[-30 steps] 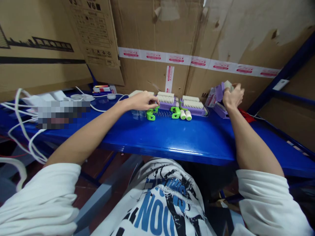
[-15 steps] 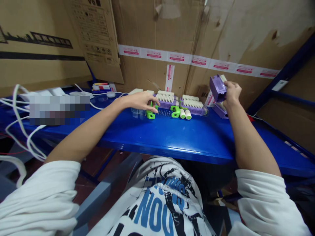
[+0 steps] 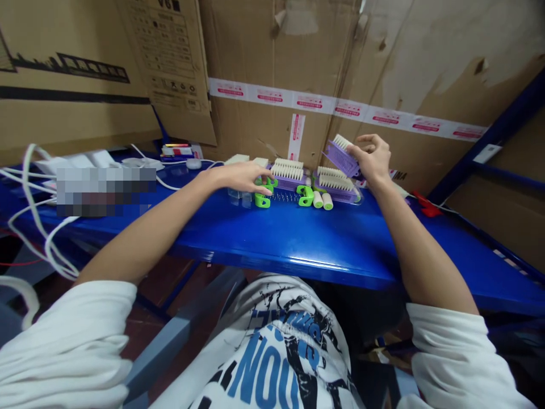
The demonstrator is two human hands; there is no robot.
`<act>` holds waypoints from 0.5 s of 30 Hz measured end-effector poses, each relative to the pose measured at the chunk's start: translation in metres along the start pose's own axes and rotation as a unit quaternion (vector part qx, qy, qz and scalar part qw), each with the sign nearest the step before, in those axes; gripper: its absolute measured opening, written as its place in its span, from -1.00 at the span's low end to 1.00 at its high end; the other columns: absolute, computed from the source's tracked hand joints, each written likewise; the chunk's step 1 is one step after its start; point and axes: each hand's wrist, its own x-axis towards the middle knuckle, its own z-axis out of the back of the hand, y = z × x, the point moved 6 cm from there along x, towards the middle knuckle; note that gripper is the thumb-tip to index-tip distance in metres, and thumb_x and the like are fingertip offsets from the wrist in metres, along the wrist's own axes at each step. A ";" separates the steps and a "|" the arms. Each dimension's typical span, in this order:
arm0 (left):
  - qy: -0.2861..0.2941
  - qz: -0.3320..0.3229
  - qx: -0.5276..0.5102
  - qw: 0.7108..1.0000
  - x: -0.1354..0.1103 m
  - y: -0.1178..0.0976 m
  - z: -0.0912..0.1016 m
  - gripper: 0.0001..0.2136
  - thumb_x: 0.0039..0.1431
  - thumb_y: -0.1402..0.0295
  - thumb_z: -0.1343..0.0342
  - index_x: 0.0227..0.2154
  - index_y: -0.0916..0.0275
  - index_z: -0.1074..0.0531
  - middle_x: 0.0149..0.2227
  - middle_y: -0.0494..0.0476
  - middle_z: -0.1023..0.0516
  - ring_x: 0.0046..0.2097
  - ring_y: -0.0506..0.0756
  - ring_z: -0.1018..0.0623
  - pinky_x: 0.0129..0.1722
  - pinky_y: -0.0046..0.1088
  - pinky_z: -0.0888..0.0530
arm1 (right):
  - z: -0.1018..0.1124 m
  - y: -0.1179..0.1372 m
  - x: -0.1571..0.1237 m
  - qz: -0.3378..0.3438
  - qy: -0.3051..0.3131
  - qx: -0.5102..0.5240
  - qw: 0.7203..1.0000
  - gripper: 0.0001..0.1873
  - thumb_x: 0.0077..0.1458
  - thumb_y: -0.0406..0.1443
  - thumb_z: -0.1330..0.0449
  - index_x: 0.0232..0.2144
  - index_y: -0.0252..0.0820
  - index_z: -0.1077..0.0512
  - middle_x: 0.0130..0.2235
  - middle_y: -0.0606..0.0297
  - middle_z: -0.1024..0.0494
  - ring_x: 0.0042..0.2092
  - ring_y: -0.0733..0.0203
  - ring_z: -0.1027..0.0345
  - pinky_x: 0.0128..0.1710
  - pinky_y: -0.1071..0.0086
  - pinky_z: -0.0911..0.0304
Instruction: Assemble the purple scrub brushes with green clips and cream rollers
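Purple and cream-bristled, a tilted brush (image 3: pixel 343 159) is pinched in the person's right hand (image 3: pixel 374 162), right of the frame's centre, above a second brush (image 3: pixel 337 184) on the blue table (image 3: pixel 272 238). Mid-frame, the left hand (image 3: pixel 243 175) curves over a green bracket (image 3: pixel 263 201); whether its fingers grip it cannot be told.

WORK BAY, MAKESHIFT; WORKSHOP OR STOREROOM TYPE

Worktop (image 3: pixel 272 241): blue, glossy, spanning mid-frame. Cardboard sheets (image 3: pixel 259 45): brown, torn in spots, walling the upper half. Packing tape (image 3: pixel 309 102): white, red-printed, across the cardboard. Metal frame (image 3: pixel 511 111): blue, rack-like, right edge. White cables (image 3: pixel 26 176): loose, left. Purple bristled pieces (image 3: pixel 340 194): several, grouped centre to right. Exact trade: cannot be told.
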 end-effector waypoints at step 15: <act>-0.019 -0.001 0.047 0.999 -0.004 -0.008 -0.001 -0.23 0.29 -0.24 -0.18 0.34 0.24 -0.46 0.33 0.47 -0.53 0.22 0.40 -0.61 0.23 -0.14 -0.53 | 0.027 0.009 -0.015 -0.008 -0.041 -0.125 0.991 -0.40 0.29 -0.04 -0.25 0.30 -0.06 -0.52 0.27 -0.07 -0.67 0.32 -0.45 -0.51 0.35 -0.38 -0.42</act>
